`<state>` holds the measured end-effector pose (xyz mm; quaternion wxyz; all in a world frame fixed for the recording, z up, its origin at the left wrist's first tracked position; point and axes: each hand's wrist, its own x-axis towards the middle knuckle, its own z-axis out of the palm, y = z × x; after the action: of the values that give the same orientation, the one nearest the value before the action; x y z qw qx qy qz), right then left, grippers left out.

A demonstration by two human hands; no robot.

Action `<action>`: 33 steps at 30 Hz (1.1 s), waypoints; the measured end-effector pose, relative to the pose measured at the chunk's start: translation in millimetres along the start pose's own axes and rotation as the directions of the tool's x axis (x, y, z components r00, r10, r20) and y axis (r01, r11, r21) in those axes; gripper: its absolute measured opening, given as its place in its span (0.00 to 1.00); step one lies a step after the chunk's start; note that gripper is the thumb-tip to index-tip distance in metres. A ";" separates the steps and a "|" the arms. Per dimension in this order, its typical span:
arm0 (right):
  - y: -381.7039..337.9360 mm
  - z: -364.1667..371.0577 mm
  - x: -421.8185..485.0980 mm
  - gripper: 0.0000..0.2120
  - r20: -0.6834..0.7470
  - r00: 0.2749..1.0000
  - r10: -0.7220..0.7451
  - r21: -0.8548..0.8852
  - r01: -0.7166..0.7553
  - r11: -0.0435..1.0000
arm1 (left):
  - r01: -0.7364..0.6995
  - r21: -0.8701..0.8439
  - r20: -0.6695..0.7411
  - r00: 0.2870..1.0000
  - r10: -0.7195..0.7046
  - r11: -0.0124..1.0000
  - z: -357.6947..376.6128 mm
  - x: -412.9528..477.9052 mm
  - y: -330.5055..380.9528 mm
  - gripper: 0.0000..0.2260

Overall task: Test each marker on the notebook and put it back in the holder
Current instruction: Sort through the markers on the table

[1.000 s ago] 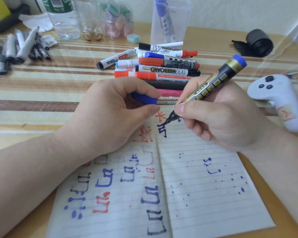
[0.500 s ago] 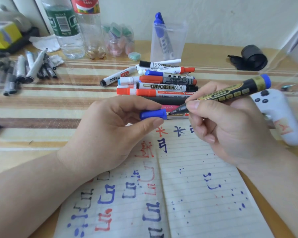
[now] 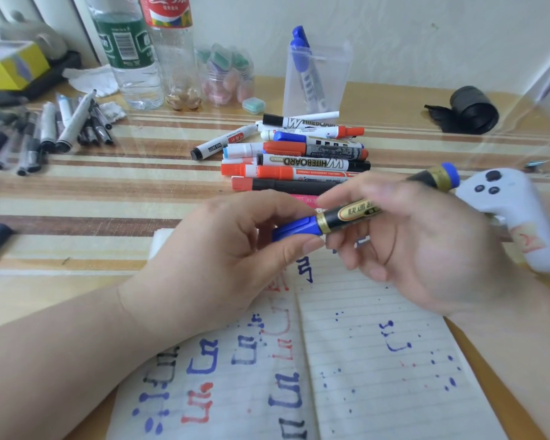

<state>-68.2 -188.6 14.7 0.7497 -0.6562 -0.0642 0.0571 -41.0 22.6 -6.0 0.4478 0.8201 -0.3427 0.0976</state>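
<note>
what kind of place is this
Most likely a home desk against a wall: a striped wooden tabletop holding an open lined paper notebook covered in ink tests, a heap of plastic whiteboard markers, and clear plastic drink bottles at the back.

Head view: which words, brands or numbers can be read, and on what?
"WHITEBOAR", rest covered: rearmost pile marker.
"WHITEBOARD", upside down: black-ended marker.
"CHANGLI STATIONERY FACTORY": orange-capped marker just below it.
"NO.88", further digits unclear: black-capped white marker.
Chinese characters, blurred: gold-banded marker, cola bottle.
Too small: green bottle label.
</note>
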 end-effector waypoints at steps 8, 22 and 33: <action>-0.3 -6.8 1.5 0.10 -0.205 0.973 -0.109 -0.179 0.072 0.981 | 0.071 -0.246 0.004 0.997 -0.072 0.967 -0.8 0.6 -5.9 0.08; 2.2 20.2 -11.7 0.13 0.029 0.970 -0.243 -0.208 0.243 0.947 | 0.095 -0.471 -0.108 0.981 -0.164 0.877 -4.8 2.0 14.5 0.17; -7.6 13.3 -3.9 0.06 -0.123 0.987 -0.102 0.007 0.103 0.995 | 0.001 -0.126 -0.092 0.996 -0.012 0.992 -9.2 -1.5 17.4 0.10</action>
<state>-74.3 -177.3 23.9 0.7585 -0.6493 -0.0513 -0.0213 -52.0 24.3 10.3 0.5142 0.7860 -0.3244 0.1122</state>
